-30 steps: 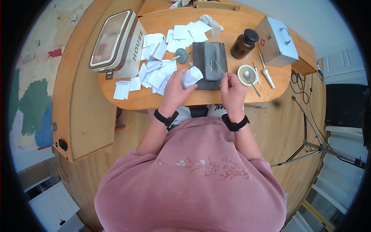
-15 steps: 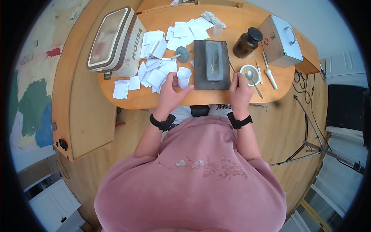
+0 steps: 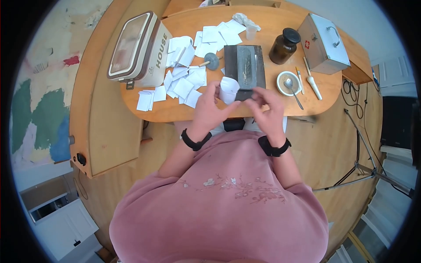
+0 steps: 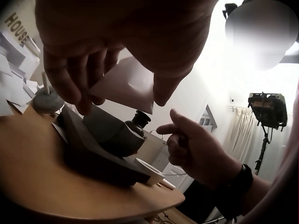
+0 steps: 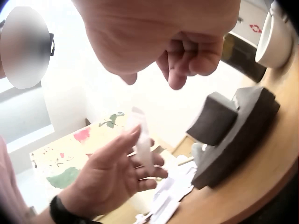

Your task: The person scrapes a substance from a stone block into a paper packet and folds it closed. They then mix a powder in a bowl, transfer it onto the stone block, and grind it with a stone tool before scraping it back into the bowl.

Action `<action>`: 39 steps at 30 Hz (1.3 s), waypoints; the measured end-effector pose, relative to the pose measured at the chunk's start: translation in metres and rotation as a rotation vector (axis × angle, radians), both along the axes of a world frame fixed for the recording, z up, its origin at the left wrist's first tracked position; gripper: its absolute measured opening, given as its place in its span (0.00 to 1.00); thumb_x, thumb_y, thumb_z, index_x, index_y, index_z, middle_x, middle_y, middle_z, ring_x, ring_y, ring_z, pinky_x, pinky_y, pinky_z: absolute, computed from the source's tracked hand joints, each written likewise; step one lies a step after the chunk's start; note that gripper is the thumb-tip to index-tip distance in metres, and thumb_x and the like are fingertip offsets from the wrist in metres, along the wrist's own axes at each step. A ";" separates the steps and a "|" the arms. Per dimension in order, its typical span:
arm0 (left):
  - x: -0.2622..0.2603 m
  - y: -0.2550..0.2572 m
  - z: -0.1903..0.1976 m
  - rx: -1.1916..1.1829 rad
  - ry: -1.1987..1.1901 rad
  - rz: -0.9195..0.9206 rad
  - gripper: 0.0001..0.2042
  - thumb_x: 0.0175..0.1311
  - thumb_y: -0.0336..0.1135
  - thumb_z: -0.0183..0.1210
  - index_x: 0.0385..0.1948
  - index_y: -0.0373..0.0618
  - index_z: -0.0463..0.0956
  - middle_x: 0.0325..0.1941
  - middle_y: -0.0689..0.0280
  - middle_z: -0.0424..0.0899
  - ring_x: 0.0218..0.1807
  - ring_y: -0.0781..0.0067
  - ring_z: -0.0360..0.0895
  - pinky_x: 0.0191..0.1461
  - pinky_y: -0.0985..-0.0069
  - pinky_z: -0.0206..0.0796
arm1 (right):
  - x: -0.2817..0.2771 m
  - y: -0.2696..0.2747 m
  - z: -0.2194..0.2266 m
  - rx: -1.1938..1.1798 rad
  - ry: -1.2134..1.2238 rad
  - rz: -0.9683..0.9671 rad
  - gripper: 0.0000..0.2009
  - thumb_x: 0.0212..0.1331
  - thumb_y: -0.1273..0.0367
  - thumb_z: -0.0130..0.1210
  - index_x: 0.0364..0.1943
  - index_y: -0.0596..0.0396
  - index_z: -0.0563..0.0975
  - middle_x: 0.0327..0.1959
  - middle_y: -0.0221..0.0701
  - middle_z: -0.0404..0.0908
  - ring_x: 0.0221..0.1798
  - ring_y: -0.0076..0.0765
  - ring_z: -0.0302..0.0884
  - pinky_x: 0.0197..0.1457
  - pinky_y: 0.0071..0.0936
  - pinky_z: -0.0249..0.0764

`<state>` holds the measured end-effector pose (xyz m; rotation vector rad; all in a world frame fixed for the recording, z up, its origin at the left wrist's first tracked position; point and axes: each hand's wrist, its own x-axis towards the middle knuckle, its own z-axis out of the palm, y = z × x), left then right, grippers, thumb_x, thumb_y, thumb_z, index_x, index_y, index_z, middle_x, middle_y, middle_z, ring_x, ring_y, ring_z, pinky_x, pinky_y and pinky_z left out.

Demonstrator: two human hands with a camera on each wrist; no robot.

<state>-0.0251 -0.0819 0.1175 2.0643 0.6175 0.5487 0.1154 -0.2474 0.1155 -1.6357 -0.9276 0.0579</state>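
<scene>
Broadly, the table [image 3: 171,112] bears everything, with the pale case marked HOUSE [image 3: 160,59] at the left and the metal box [image 3: 322,52] at the far right. Between them lies the dark board [image 3: 231,65], its long side running near to far; the stone slab [image 3: 247,72] on it points the same way, perhaps placed centrally so both hands can reach it.

The left hand [image 3: 209,109] has its grip partly closed, thumb opposite fingers around the folded paper. Beside it, the right hand [image 3: 269,115] is apart from the paper, thumb and forefinger extended, other fingers loosely bent, with nothing seen in its grip.

The white bowl [image 3: 279,82] sits right of the board. The folded paper [image 3: 229,91] is above the board's near left part, its rounded end farther away and long axis roughly near to far; it is probably pinched by its sides to keep its shape. Its exact tilt is unclear.
</scene>
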 end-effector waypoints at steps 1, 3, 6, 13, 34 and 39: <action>0.004 -0.006 0.003 0.000 -0.026 -0.014 0.35 0.58 0.46 0.86 0.61 0.43 0.75 0.45 0.61 0.91 0.43 0.67 0.86 0.47 0.69 0.76 | -0.005 0.005 0.002 0.007 -0.002 -0.005 0.13 0.76 0.68 0.70 0.55 0.64 0.88 0.28 0.34 0.88 0.27 0.30 0.82 0.37 0.31 0.80; 0.008 -0.012 0.004 0.028 -0.035 -0.035 0.36 0.58 0.47 0.85 0.62 0.42 0.74 0.44 0.57 0.89 0.42 0.61 0.87 0.47 0.65 0.80 | -0.014 0.013 0.006 0.013 -0.033 0.051 0.14 0.75 0.70 0.69 0.57 0.65 0.86 0.39 0.37 0.93 0.37 0.28 0.90 0.46 0.27 0.85; 0.005 -0.016 0.008 0.108 -0.028 -0.045 0.37 0.56 0.47 0.85 0.62 0.43 0.74 0.45 0.56 0.90 0.43 0.57 0.89 0.48 0.66 0.81 | -0.017 0.009 0.009 -0.047 0.457 0.153 0.13 0.77 0.73 0.67 0.59 0.66 0.85 0.45 0.38 0.95 0.47 0.25 0.92 0.55 0.23 0.85; -0.006 0.005 -0.003 -0.686 -0.289 -0.141 0.10 0.83 0.27 0.62 0.60 0.41 0.77 0.47 0.67 0.91 0.47 0.83 0.85 0.48 0.77 0.77 | -0.021 0.018 -0.006 0.154 0.815 0.294 0.09 0.81 0.76 0.61 0.58 0.64 0.85 0.39 0.27 0.93 0.43 0.15 0.86 0.49 0.19 0.81; -0.028 0.021 -0.032 -0.432 -0.260 -0.119 0.05 0.80 0.20 0.62 0.48 0.34 0.87 0.42 0.67 0.91 0.44 0.83 0.87 0.47 0.80 0.77 | -0.023 0.023 -0.022 -0.045 0.508 0.382 0.06 0.75 0.74 0.69 0.49 0.63 0.90 0.34 0.26 0.91 0.34 0.12 0.80 0.37 0.19 0.77; -0.037 0.022 -0.024 -0.576 -0.293 -0.179 0.05 0.77 0.18 0.66 0.49 0.33 0.86 0.43 0.68 0.89 0.43 0.83 0.85 0.48 0.80 0.76 | -0.021 0.024 -0.020 -0.073 0.441 0.433 0.08 0.73 0.74 0.70 0.51 0.63 0.90 0.37 0.32 0.91 0.33 0.17 0.81 0.38 0.23 0.79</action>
